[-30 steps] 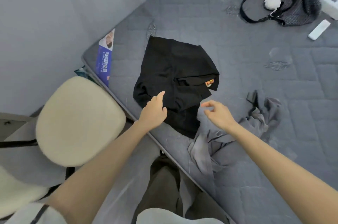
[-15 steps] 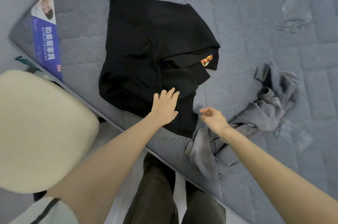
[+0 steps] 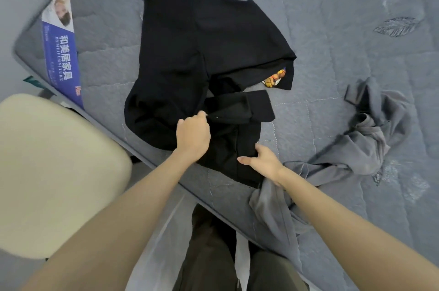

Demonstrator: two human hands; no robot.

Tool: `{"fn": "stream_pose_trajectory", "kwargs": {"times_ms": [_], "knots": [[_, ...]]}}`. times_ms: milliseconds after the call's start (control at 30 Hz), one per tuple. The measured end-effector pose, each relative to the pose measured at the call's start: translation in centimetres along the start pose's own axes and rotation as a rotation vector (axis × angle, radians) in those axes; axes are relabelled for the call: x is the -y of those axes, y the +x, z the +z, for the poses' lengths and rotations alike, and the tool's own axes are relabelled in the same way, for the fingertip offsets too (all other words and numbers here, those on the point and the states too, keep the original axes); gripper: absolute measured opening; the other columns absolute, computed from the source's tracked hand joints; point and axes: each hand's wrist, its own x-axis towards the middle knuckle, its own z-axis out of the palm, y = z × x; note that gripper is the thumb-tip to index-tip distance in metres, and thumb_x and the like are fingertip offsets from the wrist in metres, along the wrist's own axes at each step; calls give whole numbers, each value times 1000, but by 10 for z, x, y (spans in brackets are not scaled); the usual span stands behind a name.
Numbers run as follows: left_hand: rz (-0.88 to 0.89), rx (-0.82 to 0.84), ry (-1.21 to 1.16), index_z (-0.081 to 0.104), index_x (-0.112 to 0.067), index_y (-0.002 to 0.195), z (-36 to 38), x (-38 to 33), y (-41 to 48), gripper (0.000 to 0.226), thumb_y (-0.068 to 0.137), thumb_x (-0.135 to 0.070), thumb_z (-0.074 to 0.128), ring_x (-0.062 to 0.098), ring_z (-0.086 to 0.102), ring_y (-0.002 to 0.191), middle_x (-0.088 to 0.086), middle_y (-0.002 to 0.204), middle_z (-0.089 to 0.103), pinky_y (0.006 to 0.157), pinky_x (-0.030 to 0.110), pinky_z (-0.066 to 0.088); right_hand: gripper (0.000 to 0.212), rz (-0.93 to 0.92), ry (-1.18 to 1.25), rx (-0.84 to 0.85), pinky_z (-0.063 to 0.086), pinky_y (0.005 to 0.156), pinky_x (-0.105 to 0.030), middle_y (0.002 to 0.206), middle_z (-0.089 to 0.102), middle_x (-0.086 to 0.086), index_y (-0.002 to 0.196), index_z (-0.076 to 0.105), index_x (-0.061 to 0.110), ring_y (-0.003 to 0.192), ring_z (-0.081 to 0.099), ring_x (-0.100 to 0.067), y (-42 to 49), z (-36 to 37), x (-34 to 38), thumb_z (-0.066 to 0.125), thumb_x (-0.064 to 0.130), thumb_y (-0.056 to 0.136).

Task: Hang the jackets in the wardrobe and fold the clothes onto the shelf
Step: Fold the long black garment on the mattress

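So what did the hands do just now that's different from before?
Both hands came down onto the black garment. The left hand, flat on it a moment ago, now grips a fold near its middle; the right hand, empty before, now holds its near edge. The grey garment stays crumpled on the mattress, and the black one is still lying there too.

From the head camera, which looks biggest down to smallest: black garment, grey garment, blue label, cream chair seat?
1. Black garment and cream chair seat look alike; the seat is nearer, so unranked.
2. Then grey garment.
3. Then blue label.
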Motion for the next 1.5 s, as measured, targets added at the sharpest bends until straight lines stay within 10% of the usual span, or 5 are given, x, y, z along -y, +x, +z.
{"fn": "stream_pose_trajectory", "kwargs": {"times_ms": [400, 633, 967, 1233, 1500], "knots": [[-500, -45, -588, 55, -6, 115, -67, 29, -74, 27, 94, -5, 38, 34, 56, 103, 16, 110, 63, 79, 36, 37, 25, -404, -485, -743, 32, 58, -33, 70, 52, -3, 88, 39, 27, 71, 45, -29, -113, -101, 61, 57, 20, 73], [-78, 81, -586, 16, -21, 151, -74, 15, -97, 98, 76, -22, 78, 25, 17, 144, 5, 157, 20, 112, 42, 22, 28, -741, -874, -760, 38, 59, -38, 77, 59, -7, 88, 58, 13, 79, 50, -35, -150, -113, 46, 67, 5, 64], [243, 422, -251, 55, -19, 109, -66, -44, -96, 18, 98, -16, 42, 24, 58, 104, 3, 113, 62, 89, 41, 46, 52, -492, -1257, -406, 29, 82, -33, 126, 49, 5, 127, 48, 32, 112, 39, -25, -150, -109, -1, 48, 5, 84], [178, 324, -385, 30, -48, 137, -55, -78, -74, 72, 76, -34, 65, 28, -18, 143, -14, 156, -15, 110, 61, 1, 44, -583, -1179, -193, 15, 75, -30, 121, 48, 10, 103, 66, 42, 108, 35, -20, -149, -99, -9, 53, 6, 81], [409, 399, 243, 43, -20, 134, -27, -60, -88, 50, 94, -50, 45, 26, 49, 115, 7, 119, 60, 92, 37, 41, 29, -438, -1182, -265, 33, 86, -30, 122, 52, 5, 103, 69, 37, 112, 41, -23, -147, -91, -1, 51, 18, 89]]}}
